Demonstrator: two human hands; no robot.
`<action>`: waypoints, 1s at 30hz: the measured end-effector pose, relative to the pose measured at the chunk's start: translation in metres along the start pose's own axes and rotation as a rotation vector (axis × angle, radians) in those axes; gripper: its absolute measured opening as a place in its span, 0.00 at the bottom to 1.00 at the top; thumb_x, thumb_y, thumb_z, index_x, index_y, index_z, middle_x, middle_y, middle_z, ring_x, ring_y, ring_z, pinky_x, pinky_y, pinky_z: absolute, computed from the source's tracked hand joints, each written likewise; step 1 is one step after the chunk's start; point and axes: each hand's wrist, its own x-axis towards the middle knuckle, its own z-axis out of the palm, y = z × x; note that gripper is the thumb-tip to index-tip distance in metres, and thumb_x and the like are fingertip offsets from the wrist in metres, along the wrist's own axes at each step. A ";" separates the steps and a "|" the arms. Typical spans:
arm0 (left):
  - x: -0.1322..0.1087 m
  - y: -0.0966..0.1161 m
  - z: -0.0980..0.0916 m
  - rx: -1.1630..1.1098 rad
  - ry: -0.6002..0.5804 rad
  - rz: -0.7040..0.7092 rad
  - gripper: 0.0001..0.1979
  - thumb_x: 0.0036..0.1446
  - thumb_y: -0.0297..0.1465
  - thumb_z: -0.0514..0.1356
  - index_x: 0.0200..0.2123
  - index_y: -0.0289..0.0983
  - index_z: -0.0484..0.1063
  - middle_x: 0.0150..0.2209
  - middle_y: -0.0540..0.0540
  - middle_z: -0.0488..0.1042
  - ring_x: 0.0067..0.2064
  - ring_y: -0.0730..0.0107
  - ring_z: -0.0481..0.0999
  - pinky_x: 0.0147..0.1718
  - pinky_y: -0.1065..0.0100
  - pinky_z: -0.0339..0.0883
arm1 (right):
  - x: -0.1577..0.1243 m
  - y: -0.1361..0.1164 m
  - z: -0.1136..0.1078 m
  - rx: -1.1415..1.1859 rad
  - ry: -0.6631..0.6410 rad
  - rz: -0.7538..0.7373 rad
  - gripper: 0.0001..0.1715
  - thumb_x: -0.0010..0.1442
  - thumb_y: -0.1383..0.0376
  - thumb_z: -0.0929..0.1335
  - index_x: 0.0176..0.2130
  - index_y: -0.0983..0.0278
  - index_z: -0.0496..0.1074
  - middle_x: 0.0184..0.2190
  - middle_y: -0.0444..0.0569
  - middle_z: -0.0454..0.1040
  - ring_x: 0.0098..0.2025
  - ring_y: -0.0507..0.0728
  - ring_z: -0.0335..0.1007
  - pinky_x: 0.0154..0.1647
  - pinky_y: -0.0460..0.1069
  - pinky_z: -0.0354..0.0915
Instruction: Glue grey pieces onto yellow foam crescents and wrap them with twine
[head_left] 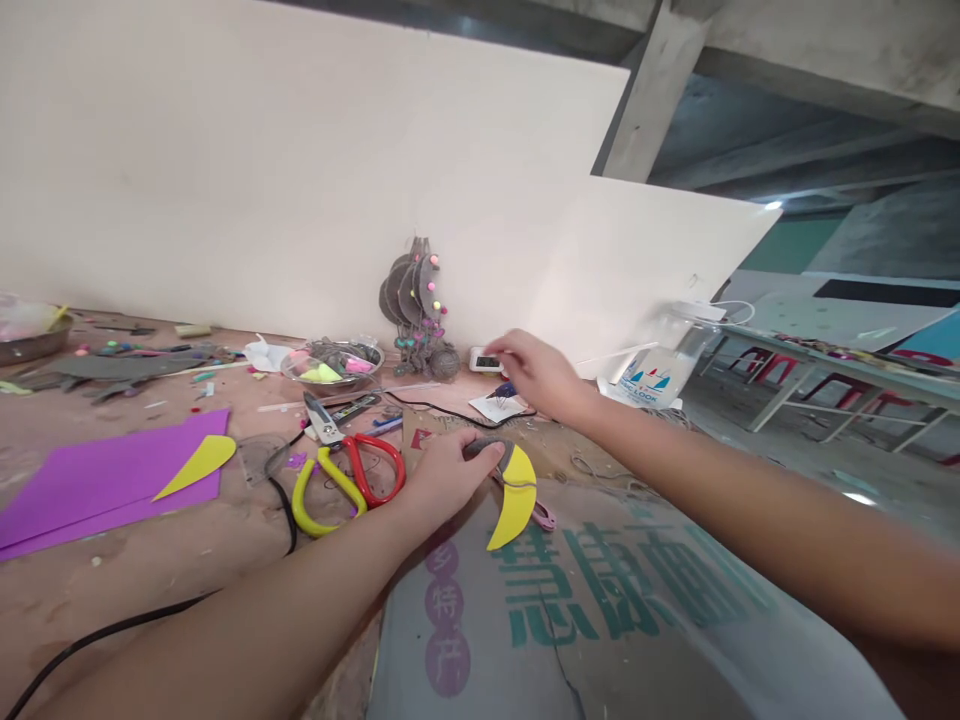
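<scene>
My left hand (pixel 450 475) pinches a grey, felt-like piece bearing a yellow crescent (pixel 517 505) between thumb and fingers. A strand of grey yarn crosses the crescent. Part of a pink tool (pixel 544 516) shows from behind it. Farther back, my right hand (pixel 541 376) is raised with its fingers curled; what they hold, if anything, cannot be made out. Just below those fingers, a dark blue pointed tip (pixel 507 390), perhaps a glue gun nozzle, is over a small white pad (pixel 496 408).
Scissors (pixel 330 480) with red and yellow handles lie left of my left hand. Purple sheets (pixel 127 480) carry another yellow piece (pixel 201 465). A bowl (pixel 334 365) stands behind, beside a grey hanging ornament (pixel 412 310). A plastic jar (pixel 660 360) stands right, and a printed sack (pixel 600 620) covers the front.
</scene>
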 end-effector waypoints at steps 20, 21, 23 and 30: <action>0.002 -0.007 0.003 -0.009 -0.045 0.018 0.13 0.51 0.40 0.54 0.24 0.36 0.69 0.23 0.52 0.69 0.27 0.72 0.65 0.26 0.71 0.56 | 0.096 0.038 0.073 -0.500 -0.588 0.073 0.18 0.56 0.67 0.67 0.47 0.69 0.69 0.49 0.59 0.68 0.47 0.60 0.67 0.48 0.55 0.63; 0.002 -0.006 0.003 -0.003 -0.046 0.011 0.13 0.51 0.40 0.54 0.24 0.36 0.68 0.23 0.52 0.68 0.27 0.72 0.65 0.25 0.71 0.56 | 0.092 0.039 0.069 -0.454 -0.574 0.077 0.19 0.54 0.69 0.68 0.47 0.69 0.69 0.49 0.61 0.68 0.48 0.61 0.67 0.48 0.54 0.63; 0.002 -0.005 0.003 -0.004 -0.056 0.006 0.13 0.51 0.40 0.53 0.24 0.36 0.68 0.23 0.52 0.68 0.27 0.72 0.64 0.25 0.71 0.55 | 0.086 0.039 0.063 -0.344 -0.536 0.077 0.22 0.52 0.72 0.68 0.48 0.66 0.70 0.50 0.58 0.70 0.48 0.62 0.68 0.47 0.50 0.62; 0.004 -0.007 0.004 0.004 -0.062 0.013 0.14 0.51 0.40 0.53 0.23 0.36 0.67 0.22 0.52 0.67 0.27 0.72 0.64 0.25 0.71 0.54 | 0.094 0.039 0.064 -0.002 -0.304 0.233 0.22 0.64 0.68 0.54 0.54 0.68 0.64 0.47 0.53 0.71 0.38 0.53 0.72 0.40 0.46 0.66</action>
